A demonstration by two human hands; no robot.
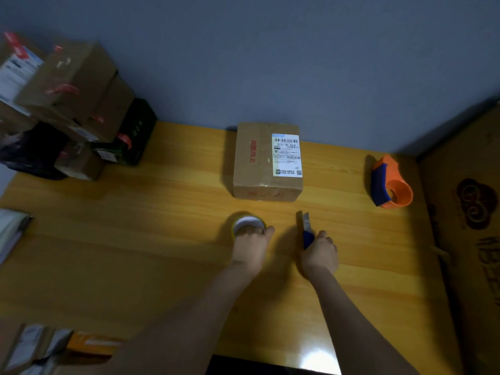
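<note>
Two hands work above a yellow wooden table [121,253], as I see it through the head camera. My left hand [253,249] grasps a roll of tape [247,223]: the fingers curl over its near rim and the thumb lies against its right side. The roll lies flat, its pale core facing up, near the middle of the table; I cannot tell whether it rests on the wood or sits just above it.

My right hand [320,255] is clenched round the blue handle of a utility knife [307,232]. The grey blade end points away from me, toward the far edge. Knife and roll are near each other but apart, with bare wood between them.

Beyond both, well apart from the hands, a sealed cardboard box [259,163] stands against the grey wall [270,63]. A white shipping label [286,155] with barcodes sits on the right part of its top face, and red print runs along the left part.

At the far right of the table lies an orange and blue tape dispenser [391,185]. Beside it, off the table's right edge, is a large brown carton [473,212] with a dark printed emblem. A stack of parcels [70,104] fills the far left corner, some with red tape. Blurred packets [40,347] lie at the lower left.
</note>
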